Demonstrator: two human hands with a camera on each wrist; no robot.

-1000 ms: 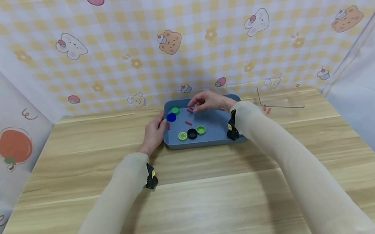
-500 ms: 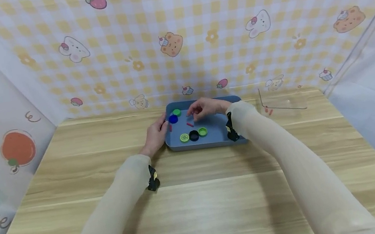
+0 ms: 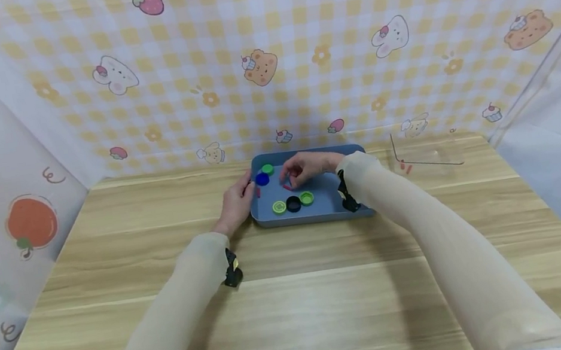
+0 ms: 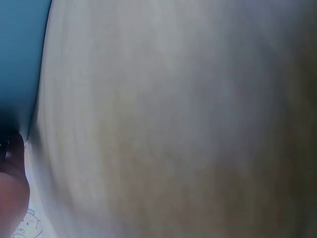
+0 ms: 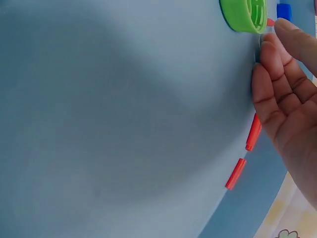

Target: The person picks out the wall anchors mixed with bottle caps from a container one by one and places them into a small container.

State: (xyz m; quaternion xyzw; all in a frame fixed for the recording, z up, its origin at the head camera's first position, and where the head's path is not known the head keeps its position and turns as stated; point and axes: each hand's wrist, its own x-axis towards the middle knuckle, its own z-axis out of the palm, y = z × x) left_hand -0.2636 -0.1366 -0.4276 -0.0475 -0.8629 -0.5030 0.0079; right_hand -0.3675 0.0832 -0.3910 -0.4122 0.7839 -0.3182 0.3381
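Observation:
My left hand [image 3: 235, 205] grips the left wall of a blue-grey tray [image 3: 330, 216], thumb at the rim. In the left wrist view only part of that hand [image 4: 12, 188] shows beside the tray [image 4: 20, 59]. Inside the tray my right hand [image 3: 309, 166] reaches down, its thumb and fingers slightly apart around a short red stick [image 3: 286, 187]. Close up, the thumb tip [image 5: 285, 26] is near the red stick [image 5: 270, 22], beside a green cap [image 5: 242, 14]. Two other red sticks [image 5: 236, 173] lie behind the fingers.
Several plastic caps lie in the tray: green [image 3: 267, 169], blue [image 3: 262, 179], black [image 3: 293, 204], and light green [image 3: 306, 198]. Another red stick [image 3: 258, 192] lies by its left wall. A clear box [image 3: 427, 159] with red pieces [image 3: 406, 167] stands to the right on the wooden table [image 3: 302, 317].
My right hand has moved from the back of the tray nearer to the middle red stick, its fingers lowering. My left hand keeps its hold on the tray. The head view has shifted slightly.

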